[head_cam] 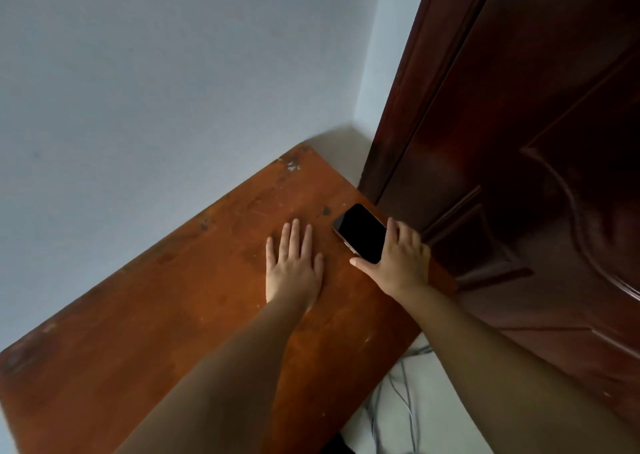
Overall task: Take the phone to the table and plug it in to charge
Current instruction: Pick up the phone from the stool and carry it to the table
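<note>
A black phone (360, 232) with a dark screen lies face up near the right edge of a worn reddish-brown wooden table (145, 332). My right hand (398, 259) wraps around its near end, thumb along the left side and fingers on the right side. My left hand (294, 263) rests flat on the tabletop just left of the phone, palm down, fingers spread, holding nothing. No charger plug shows on the table.
A dark brown wooden door (519, 176) stands close against the table's right edge. A pale blue-grey wall (156, 90) runs behind the table. Thin grey cables (405, 405) lie on the light floor below the table's right corner.
</note>
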Motion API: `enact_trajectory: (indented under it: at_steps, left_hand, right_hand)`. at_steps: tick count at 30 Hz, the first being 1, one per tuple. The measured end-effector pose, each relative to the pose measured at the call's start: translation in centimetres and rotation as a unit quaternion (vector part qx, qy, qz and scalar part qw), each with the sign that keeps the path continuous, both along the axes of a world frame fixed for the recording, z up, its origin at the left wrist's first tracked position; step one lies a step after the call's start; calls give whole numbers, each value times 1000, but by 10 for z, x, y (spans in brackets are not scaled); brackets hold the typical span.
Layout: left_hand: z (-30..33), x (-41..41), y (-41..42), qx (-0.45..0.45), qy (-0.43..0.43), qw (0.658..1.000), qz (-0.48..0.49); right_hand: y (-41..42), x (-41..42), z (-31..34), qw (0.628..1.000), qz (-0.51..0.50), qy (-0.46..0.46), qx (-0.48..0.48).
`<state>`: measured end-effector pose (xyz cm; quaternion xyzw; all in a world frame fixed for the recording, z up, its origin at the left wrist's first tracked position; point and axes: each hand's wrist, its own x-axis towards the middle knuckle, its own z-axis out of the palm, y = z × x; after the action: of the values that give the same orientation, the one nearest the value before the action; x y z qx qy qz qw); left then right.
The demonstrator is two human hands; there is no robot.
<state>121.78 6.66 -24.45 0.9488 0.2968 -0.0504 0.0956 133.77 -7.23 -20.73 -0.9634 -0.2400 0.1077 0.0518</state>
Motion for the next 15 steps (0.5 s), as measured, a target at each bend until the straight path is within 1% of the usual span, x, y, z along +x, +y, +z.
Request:
enact_trajectory:
  at_steps: [3, 8, 12, 15]
  left_hand:
    - [-2, 3, 1, 5, -12, 1000, 2]
    - [-2, 4, 0, 8, -4, 1000, 1]
    - [3, 6, 2, -16, 30, 999, -8]
    - [19, 10, 8, -28, 74, 996, -36]
  right_hand:
    - [3, 9, 1, 1000, 3, -10, 10]
    - [5, 17, 6, 999, 8, -21, 36]
    - [3, 23, 17, 999, 17, -17, 48]
    - [3, 25, 35, 997, 37, -36, 60]
